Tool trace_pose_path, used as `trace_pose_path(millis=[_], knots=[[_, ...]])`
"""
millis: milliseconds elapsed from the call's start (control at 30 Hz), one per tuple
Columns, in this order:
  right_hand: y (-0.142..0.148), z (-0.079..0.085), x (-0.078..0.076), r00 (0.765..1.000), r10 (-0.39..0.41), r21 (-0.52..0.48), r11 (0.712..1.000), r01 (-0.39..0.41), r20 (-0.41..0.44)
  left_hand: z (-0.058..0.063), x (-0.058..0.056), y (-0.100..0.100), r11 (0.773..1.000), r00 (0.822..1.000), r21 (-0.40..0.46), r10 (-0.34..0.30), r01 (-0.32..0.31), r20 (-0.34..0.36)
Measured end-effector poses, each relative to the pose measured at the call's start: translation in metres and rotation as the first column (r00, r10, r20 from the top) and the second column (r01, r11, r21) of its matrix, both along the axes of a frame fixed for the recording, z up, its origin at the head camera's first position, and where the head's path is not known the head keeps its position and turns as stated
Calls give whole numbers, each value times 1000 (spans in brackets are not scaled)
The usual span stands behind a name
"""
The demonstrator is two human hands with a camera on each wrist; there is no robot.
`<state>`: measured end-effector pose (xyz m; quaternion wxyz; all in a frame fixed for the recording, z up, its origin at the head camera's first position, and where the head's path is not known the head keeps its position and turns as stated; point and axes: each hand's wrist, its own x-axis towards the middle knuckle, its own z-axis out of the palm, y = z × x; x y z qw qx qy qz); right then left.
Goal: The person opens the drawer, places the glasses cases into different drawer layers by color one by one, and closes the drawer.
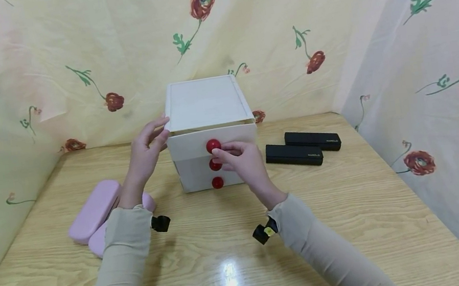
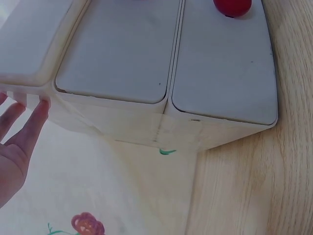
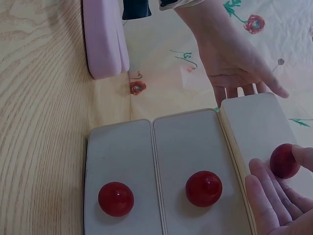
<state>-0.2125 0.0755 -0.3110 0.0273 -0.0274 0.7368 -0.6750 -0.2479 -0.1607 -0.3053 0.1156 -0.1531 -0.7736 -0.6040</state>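
Right hand pinches the top red knob of a part-open drawer

The white drawer box point(image 1: 205, 102) stands on the wooden table point(image 1: 213, 274), near the flowered cloth point(image 1: 130, 44) at the back. Its top drawer point(image 1: 187, 144) juts a little past the two below, leaving a narrow gap under the lid. The right hand point(image 1: 243, 161) has its thumb and fingers closed round the top red knob point(image 1: 213, 144), partly covering the middle red knob point(image 1: 215, 166); the bottom red knob point(image 1: 217, 183) shows clear beneath. The left hand point(image 1: 145, 148) rests its fingertips against the box's left side near the top, fingers extended and spread, gripping nothing.

To the left lie a pink case point(image 1: 94, 210) and a second pink case point(image 1: 99, 240), the latter largely blocked from the head view by the left forearm. To the right, just beside the box, lie the nearer black case point(image 1: 286, 154) and the farther black case point(image 1: 313, 140), set roughly parallel, both out of the drawer's way.
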Motion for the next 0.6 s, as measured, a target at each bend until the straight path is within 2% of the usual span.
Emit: trace_pose_path(millis=[267, 600], knots=[[1, 2, -5, 1000, -4, 24, 1000, 3, 10, 1, 2, 0, 995, 999, -95, 37, -40, -32], [1, 4, -8, 1000, -2, 42, 999, 2, 10, 0, 1, 1, 992, 997, -110, 66, -69, -28]])
